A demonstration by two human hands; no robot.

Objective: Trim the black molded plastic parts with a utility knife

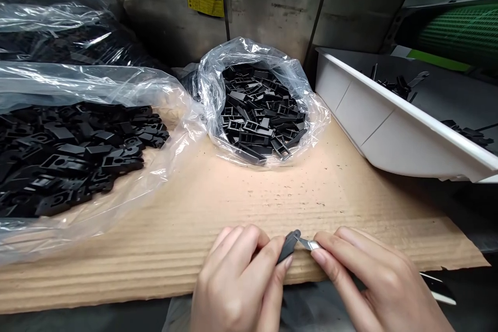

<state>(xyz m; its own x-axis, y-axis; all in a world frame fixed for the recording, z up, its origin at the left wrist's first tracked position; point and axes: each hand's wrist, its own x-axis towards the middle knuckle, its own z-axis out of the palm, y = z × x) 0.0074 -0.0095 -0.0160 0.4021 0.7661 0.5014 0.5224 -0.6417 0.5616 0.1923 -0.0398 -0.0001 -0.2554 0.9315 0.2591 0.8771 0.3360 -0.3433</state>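
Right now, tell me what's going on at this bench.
A person's left hand pinches a black plastic part against a small metal blade held in the right hand, over a corrugated cardboard sheet. Open clear plastic bags of similar black parts lie behind, and a white tray holds a few more.

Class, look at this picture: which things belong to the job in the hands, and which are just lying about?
In the job: left hand holding a black plastic part; right hand holding a small metal blade against it.

Lying about: corrugated cardboard sheet; two clear bags of black parts; white tray.
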